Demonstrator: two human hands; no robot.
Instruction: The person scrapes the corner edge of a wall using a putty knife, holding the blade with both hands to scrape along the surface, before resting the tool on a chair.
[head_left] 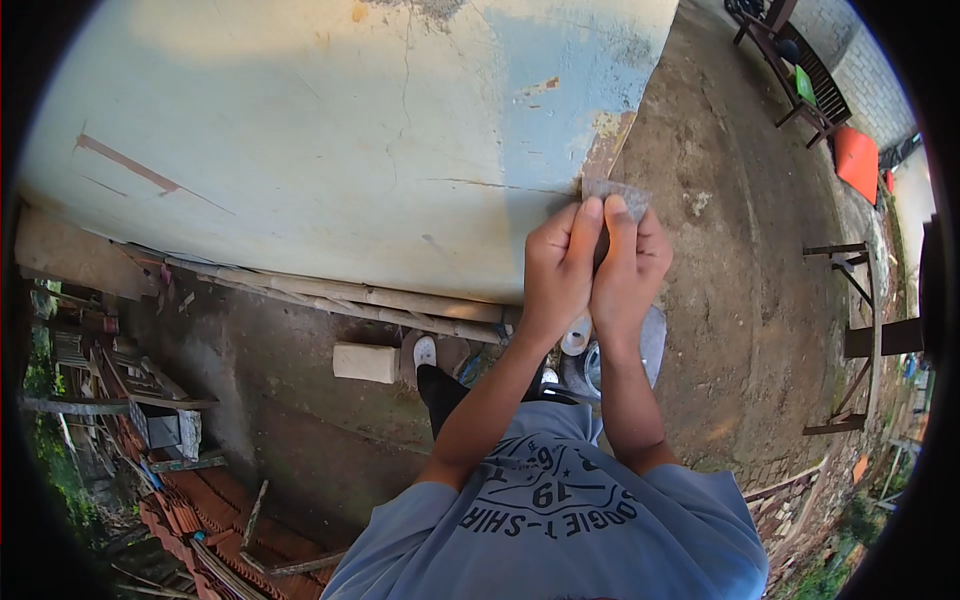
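Note:
A scraper with a flat grey blade (615,191) is pressed against the outer corner of a painted wall (300,150). My left hand (558,268) and my right hand (630,282) grip it side by side, both thumbs lying along the back of the blade. Most of its handle is hidden by my fingers. Just above the blade, a bare brownish patch (604,145) runs up the wall's edge, where paint has come off. Pale blue paint borders that edge, with cracks and chips in it.
Bamboo poles (370,297) lie along the wall's foot, near a pale block (364,362). Below my hands stands a grey container (652,345). To the right are a dark bench (805,80), an orange object (857,165) and a wooden frame (872,335). Roof tiles (220,505) lie lower left.

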